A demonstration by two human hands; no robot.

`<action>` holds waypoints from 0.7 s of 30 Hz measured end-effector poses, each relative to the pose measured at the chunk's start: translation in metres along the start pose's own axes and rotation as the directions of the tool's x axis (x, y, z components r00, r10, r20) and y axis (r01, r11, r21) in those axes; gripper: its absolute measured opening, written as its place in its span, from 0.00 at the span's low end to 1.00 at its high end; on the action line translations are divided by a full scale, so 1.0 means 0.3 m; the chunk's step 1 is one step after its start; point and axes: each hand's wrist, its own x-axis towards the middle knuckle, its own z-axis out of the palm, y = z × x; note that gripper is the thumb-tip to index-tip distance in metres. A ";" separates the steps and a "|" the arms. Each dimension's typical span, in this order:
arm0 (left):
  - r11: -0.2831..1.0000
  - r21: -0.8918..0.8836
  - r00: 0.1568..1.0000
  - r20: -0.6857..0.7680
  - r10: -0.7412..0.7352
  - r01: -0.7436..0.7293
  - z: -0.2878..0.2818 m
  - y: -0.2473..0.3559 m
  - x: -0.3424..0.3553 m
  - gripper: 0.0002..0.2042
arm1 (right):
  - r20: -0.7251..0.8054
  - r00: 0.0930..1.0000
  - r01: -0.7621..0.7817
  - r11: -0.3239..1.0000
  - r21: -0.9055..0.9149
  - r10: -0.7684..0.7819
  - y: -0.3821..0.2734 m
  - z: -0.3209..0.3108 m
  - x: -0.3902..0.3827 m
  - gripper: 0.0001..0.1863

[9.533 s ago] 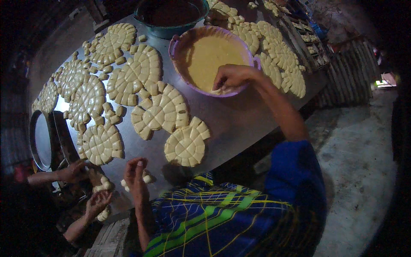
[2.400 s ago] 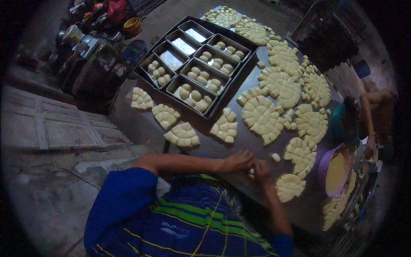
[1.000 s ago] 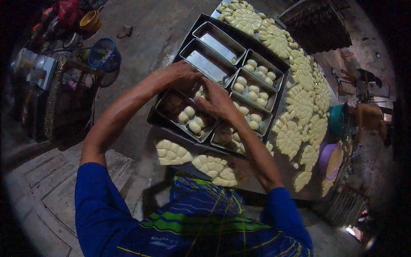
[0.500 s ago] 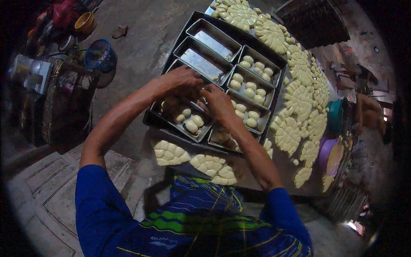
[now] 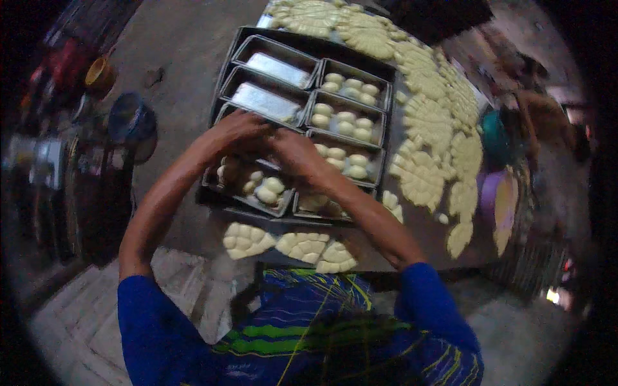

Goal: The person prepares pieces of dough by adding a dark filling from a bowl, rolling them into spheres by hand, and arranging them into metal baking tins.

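My left hand (image 5: 243, 131) and my right hand (image 5: 291, 150) meet over the third pan down in the left column of a black tray. Both hands bend downward, fingers close together and blurred, and their fingertips are hidden, so I cannot see what they hold. Just below them, a metal loaf pan (image 5: 282, 207) contains pale dough balls (image 5: 269, 190). My right forearm crosses the lower right pan (image 5: 302, 212), which is partly hidden. To the right of my hands, several pans hold paired dough balls (image 5: 346, 123). Two pans above my left hand, including one loaf pan (image 5: 267, 101), show bare metal bottoms.
The black tray (image 5: 283, 33) rests on a dark table. Scored dough rounds (image 5: 421, 177) cover the table's right side, and dough wedges (image 5: 302, 246) lie along its near edge. A purple tub (image 5: 494, 198) and a green container (image 5: 496, 138) stand beyond. Buckets (image 5: 132, 119) sit on the left floor.
The whole view has shifted, so the tray and pans appear further left and more level. My hands remain together over the same part of the tray, and the right has drawn closer to the left.
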 end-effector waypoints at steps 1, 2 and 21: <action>0.998 -0.058 0.999 0.036 -0.025 0.027 -0.067 0.045 0.007 0.20 | 0.135 0.978 -0.153 0.986 -0.072 0.162 -0.034 -0.023 0.014 0.17; 0.992 -0.120 0.998 0.067 -0.018 0.026 -0.113 0.076 0.020 0.21 | 0.014 0.988 -0.154 0.985 0.072 0.153 -0.032 0.002 0.006 0.17; 0.834 -0.537 0.963 -0.139 -0.232 0.123 -0.348 0.701 0.225 0.18 | -0.534 0.395 -0.601 0.650 0.465 0.748 0.147 -0.309 -1.343 0.10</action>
